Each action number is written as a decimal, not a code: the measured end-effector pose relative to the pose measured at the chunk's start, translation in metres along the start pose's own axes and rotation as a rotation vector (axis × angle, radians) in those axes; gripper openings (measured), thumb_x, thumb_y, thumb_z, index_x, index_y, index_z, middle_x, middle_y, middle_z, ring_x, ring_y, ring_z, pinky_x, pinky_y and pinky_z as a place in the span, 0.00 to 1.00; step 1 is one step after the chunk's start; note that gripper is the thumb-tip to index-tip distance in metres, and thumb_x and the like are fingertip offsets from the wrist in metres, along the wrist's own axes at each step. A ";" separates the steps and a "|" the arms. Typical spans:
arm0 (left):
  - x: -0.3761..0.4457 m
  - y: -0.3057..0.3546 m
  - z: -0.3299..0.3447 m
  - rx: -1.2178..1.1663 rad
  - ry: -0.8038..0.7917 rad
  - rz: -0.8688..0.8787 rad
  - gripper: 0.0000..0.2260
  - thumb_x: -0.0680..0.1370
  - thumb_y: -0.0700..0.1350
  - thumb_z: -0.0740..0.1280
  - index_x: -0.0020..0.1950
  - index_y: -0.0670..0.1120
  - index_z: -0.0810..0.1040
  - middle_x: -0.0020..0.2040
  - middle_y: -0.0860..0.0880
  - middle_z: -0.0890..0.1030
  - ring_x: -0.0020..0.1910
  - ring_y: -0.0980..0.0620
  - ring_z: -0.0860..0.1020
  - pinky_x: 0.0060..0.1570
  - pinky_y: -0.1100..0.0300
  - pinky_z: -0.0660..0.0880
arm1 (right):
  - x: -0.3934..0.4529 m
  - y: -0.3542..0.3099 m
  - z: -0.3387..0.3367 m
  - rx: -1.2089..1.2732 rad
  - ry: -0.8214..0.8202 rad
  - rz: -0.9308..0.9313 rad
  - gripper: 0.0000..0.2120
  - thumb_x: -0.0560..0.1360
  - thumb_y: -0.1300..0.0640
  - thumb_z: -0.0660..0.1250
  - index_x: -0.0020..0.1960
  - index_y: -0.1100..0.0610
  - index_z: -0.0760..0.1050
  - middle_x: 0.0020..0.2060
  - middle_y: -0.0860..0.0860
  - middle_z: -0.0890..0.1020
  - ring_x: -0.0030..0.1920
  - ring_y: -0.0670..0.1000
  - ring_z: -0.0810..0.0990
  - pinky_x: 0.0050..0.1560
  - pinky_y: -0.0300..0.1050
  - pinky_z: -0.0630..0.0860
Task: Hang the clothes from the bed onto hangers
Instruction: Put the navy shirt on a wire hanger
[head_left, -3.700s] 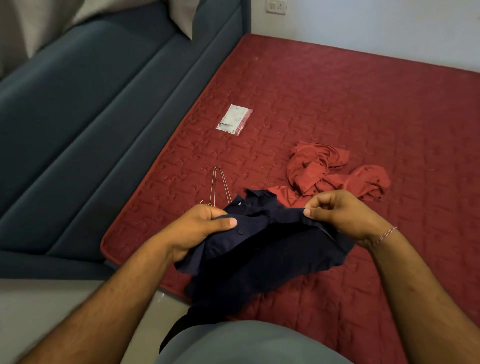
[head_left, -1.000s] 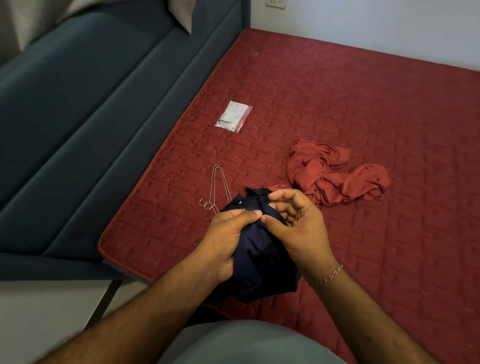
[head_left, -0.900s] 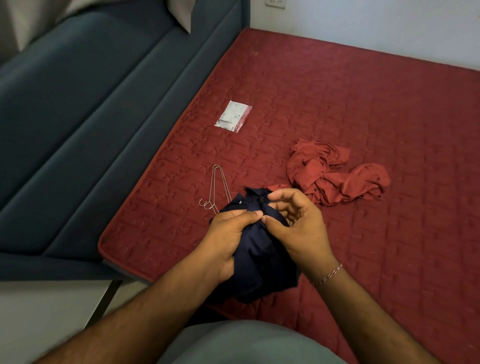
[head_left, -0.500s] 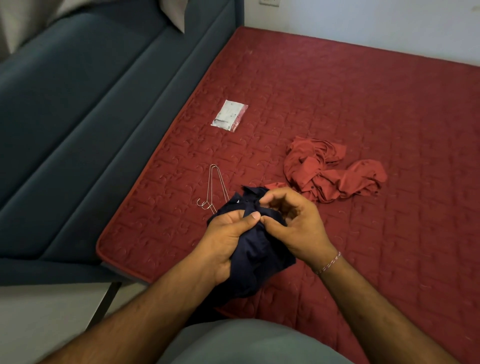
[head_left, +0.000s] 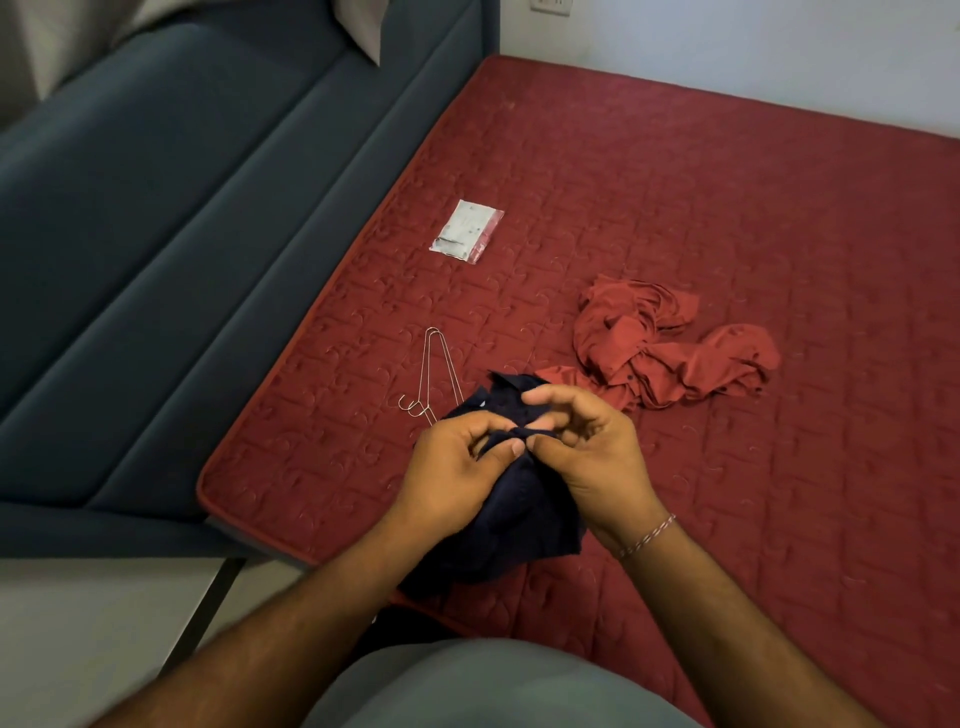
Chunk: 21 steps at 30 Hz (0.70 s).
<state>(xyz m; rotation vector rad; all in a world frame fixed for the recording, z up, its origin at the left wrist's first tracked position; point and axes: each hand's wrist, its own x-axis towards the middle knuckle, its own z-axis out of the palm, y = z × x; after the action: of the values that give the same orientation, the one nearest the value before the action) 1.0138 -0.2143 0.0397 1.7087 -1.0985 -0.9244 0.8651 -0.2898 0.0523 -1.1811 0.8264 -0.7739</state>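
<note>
A dark navy shirt (head_left: 524, 525) is bunched between both hands above the near edge of the red quilted bed (head_left: 727, 218). My left hand (head_left: 457, 473) and my right hand (head_left: 587, 452) pinch the same fold of its fabric, thumbs nearly touching. Thin wire hangers (head_left: 434, 374) lie on the bed just left of the shirt, their hooks toward me and partly hidden by the cloth. A crumpled red shirt (head_left: 670, 353) lies on the bed beyond my right hand.
A small clear plastic packet (head_left: 467, 231) lies further up the bed. A dark blue-grey upholstered headboard (head_left: 171, 249) runs along the left. A white wall (head_left: 753, 47) stands behind the bed. Pale floor (head_left: 93, 623) shows at the lower left.
The navy shirt, earlier stretched wide between my hands, is now gathered into a bunch. My hands have come together on one fold and shift slightly over the last second.
</note>
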 end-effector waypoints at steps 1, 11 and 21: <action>0.000 -0.002 -0.001 0.104 0.009 0.022 0.07 0.75 0.51 0.72 0.49 0.50 0.85 0.39 0.50 0.84 0.37 0.48 0.81 0.42 0.50 0.78 | 0.000 0.002 0.000 -0.054 0.023 0.007 0.25 0.72 0.79 0.67 0.49 0.48 0.82 0.35 0.49 0.81 0.36 0.50 0.78 0.38 0.41 0.74; 0.001 -0.004 -0.001 0.074 -0.098 -0.024 0.06 0.73 0.51 0.71 0.46 0.50 0.83 0.32 0.52 0.77 0.31 0.59 0.71 0.34 0.60 0.68 | -0.013 0.009 0.005 -0.559 0.172 -0.323 0.18 0.70 0.67 0.70 0.44 0.46 0.67 0.40 0.45 0.80 0.44 0.49 0.84 0.44 0.48 0.79; 0.013 -0.016 0.008 -0.761 0.078 -0.689 0.15 0.79 0.29 0.63 0.63 0.37 0.79 0.44 0.42 0.86 0.36 0.50 0.84 0.35 0.57 0.82 | -0.009 0.017 0.007 -0.236 -0.006 -0.003 0.06 0.75 0.62 0.68 0.45 0.52 0.74 0.34 0.57 0.80 0.33 0.50 0.77 0.34 0.42 0.73</action>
<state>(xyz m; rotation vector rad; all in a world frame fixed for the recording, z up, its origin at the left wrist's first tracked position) 1.0160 -0.2250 0.0203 1.4304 -0.0160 -1.4438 0.8683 -0.2753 0.0384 -1.3930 0.9292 -0.6876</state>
